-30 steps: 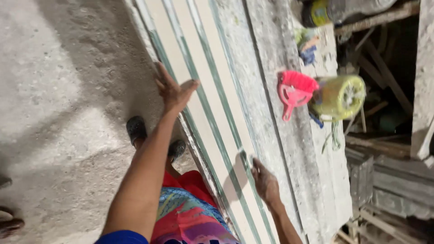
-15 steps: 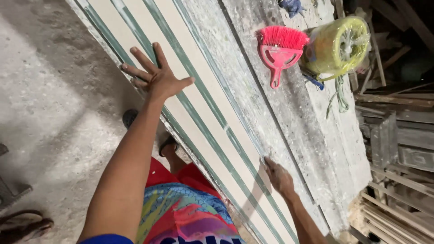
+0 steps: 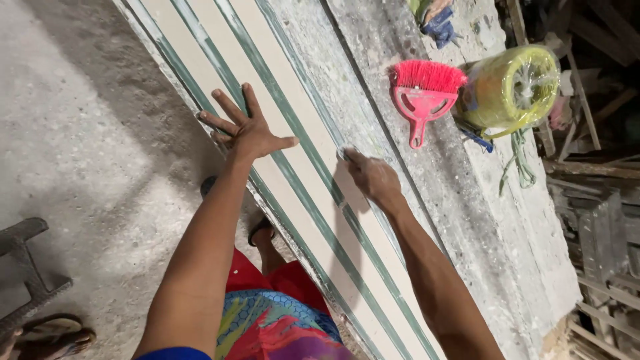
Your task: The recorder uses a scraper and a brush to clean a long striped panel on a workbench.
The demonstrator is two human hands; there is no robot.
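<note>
A long cream board with green stripes (image 3: 293, 153) lies along a dusty grey workbench (image 3: 480, 220). My left hand (image 3: 247, 127) rests flat on the board near its outer edge, fingers spread. My right hand (image 3: 370, 175) presses on the board farther in, fingers curled down at a green stripe; whether it holds a small tool I cannot tell.
A pink hand brush (image 3: 423, 97) lies on the bench beside a yellow-green spool of twine (image 3: 513, 87). A blue glove (image 3: 437, 23) lies at the bench's far end. Wooden slats (image 3: 600, 167) stack at right. A metal frame (image 3: 30, 280) and sandals (image 3: 53, 333) sit on the concrete floor.
The view has swung and closed in. My right hand has slid up along the board, and my left hand stays spread on its outer edge.
</note>
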